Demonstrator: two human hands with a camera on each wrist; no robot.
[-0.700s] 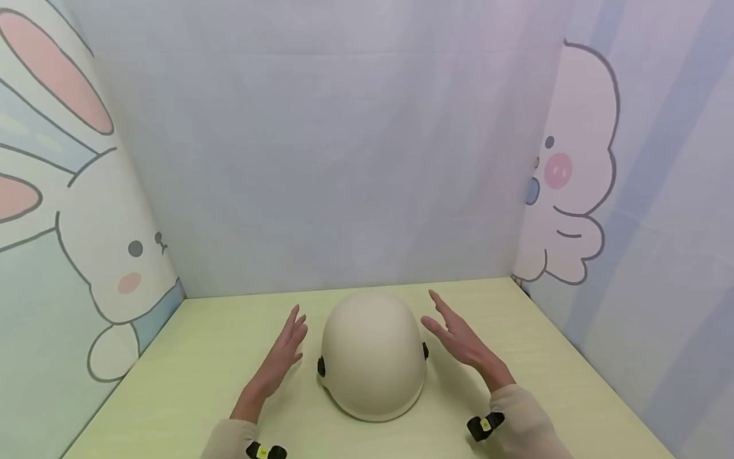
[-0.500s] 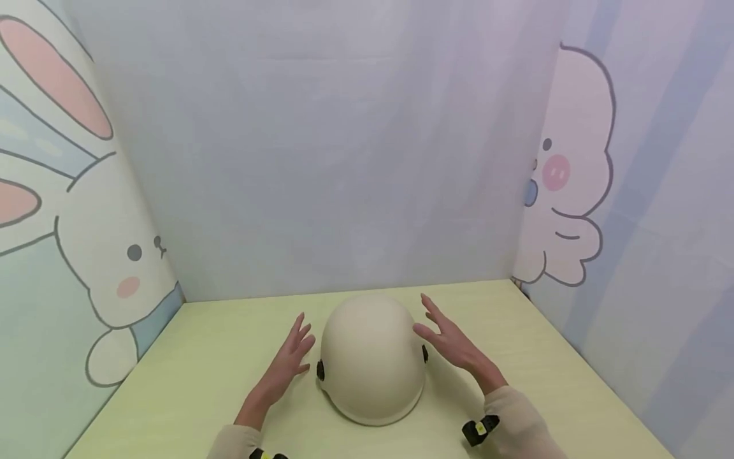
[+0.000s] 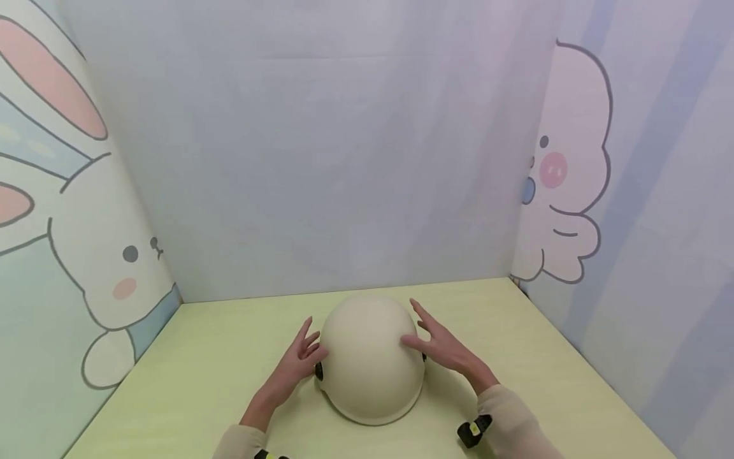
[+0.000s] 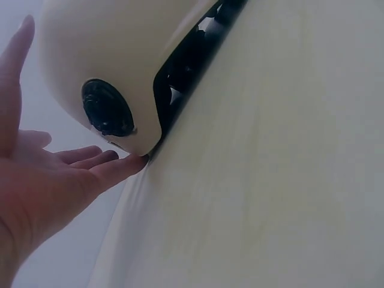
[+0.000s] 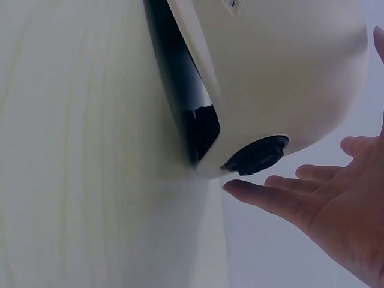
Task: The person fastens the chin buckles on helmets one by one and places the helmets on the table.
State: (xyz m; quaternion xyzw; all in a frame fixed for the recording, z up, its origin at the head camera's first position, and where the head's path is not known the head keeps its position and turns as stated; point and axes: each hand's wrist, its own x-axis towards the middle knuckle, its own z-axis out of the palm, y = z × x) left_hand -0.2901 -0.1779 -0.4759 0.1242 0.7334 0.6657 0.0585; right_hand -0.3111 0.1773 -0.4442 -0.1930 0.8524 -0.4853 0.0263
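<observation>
A cream helmet [image 3: 369, 363] sits dome up on the pale yellow table. On its side a dark oval fitting [image 4: 108, 107] shows in the left wrist view, with a dark edge below the shell. My left hand [image 3: 295, 362] is at the helmet's left side, fingers spread. One fingertip reaches the lower rim in the left wrist view, seemingly touching it. My right hand [image 3: 447, 347] is at the other side with its fingers spread and thumb over the dome. In the right wrist view, a fingertip lies just below the black round fitting [image 5: 258, 155], apart from the shell.
The yellow table [image 3: 229, 338] runs back to a grey-blue curtain [image 3: 315, 159]. Side curtains carry a printed rabbit [image 3: 109, 255] on the left and a white cartoon figure [image 3: 579, 140] on the right. Both wrists wear black camera mounts [image 3: 474, 430].
Both hands have moved inward from either side, closer to the helmet. The left hand now overlaps its left edge, and the right thumb lies farther over the dome. The helmet stays in place.
</observation>
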